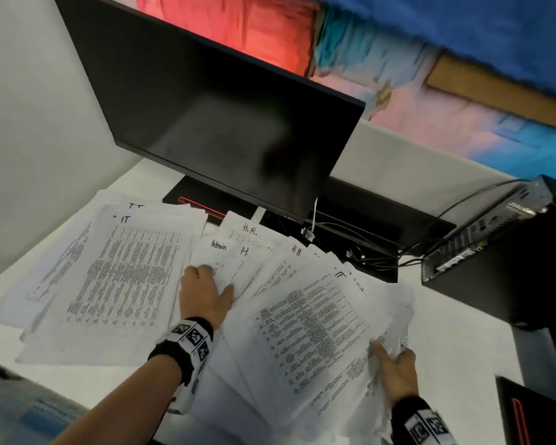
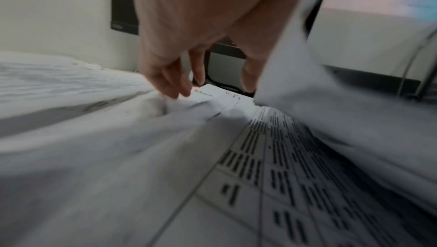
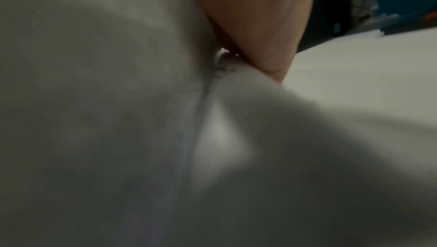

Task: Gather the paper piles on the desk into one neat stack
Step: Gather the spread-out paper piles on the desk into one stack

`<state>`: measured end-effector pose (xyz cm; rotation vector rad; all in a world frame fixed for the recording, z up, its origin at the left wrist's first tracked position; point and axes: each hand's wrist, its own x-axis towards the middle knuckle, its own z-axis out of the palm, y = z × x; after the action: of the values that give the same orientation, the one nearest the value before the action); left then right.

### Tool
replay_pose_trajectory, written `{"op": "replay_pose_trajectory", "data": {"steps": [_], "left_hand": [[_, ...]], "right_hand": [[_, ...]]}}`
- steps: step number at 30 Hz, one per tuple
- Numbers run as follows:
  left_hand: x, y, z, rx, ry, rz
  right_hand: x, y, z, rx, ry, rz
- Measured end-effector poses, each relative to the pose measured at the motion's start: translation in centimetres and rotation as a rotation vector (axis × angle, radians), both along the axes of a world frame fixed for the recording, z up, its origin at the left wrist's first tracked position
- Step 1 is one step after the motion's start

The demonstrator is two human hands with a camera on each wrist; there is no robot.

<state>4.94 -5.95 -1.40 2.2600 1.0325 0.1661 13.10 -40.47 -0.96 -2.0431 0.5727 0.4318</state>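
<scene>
The fanned sheets (image 1: 305,329) point lengthwise toward the monitor (image 1: 225,123). The right hand (image 1: 394,374) pinches their edge farthest from it, and the left hand (image 1: 204,295) presses the Admin sheet (image 1: 219,255), fingers loose.

Bare white desktop (image 1: 463,342) lies free right of the fanned printed paper sheets (image 1: 305,319); a black flat monitor (image 1: 225,117) overhangs behind, and a black computer case (image 1: 495,271) blocks the right.

left hand (image 1: 206,293) and right hand (image 1: 395,370) bare; black wristbands (image 1: 182,346) carry white blocks with black square codes
</scene>
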Motion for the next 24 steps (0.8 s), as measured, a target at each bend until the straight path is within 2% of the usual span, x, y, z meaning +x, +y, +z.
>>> {"op": "replay_pose_trajectory", "data": {"steps": [2,5,7,10,13,18,20,22,24], "left_hand": [[0.8,-0.7,0.4,-0.012,-0.027,-0.139],[1.9,-2.0,0.3,-0.186,0.218,-0.349],[2.1,-2.6,0.1,-0.29,0.315,-0.393],[1.9,-4.3,0.4,-0.428,0.37,-0.507],[2.0,-6.0,1.8,-0.453,0.434,-0.613],[1.5,-5.1,4.5,-0.489,0.182,-0.503],[0.4,-3.9,5.9,-0.583,0.046,-0.449],[-1.0,-2.1,6.6,-0.707,-0.065,-0.409],[-2.5,0.2,6.3,-0.732,-0.105,-0.354]], "right_hand": [[-0.5,0.4,-0.3,0.031,0.026,-0.017],[-1.3,0.4,-0.2,0.15,0.099,0.029],[-1.5,0.4,0.1,0.221,0.122,0.011],[-1.8,1.2,0.5,0.307,0.119,-0.009],[-2.1,2.3,-0.2,0.321,0.095,-0.029],[-1.5,2.3,3.2,0.302,-0.053,-0.027],[-0.8,2.0,4.8,0.342,-0.108,-0.012],[-0.9,2.4,5.7,0.424,-0.1,0.012],[-1.6,4.5,6.1,0.463,-0.076,0.067]]}}
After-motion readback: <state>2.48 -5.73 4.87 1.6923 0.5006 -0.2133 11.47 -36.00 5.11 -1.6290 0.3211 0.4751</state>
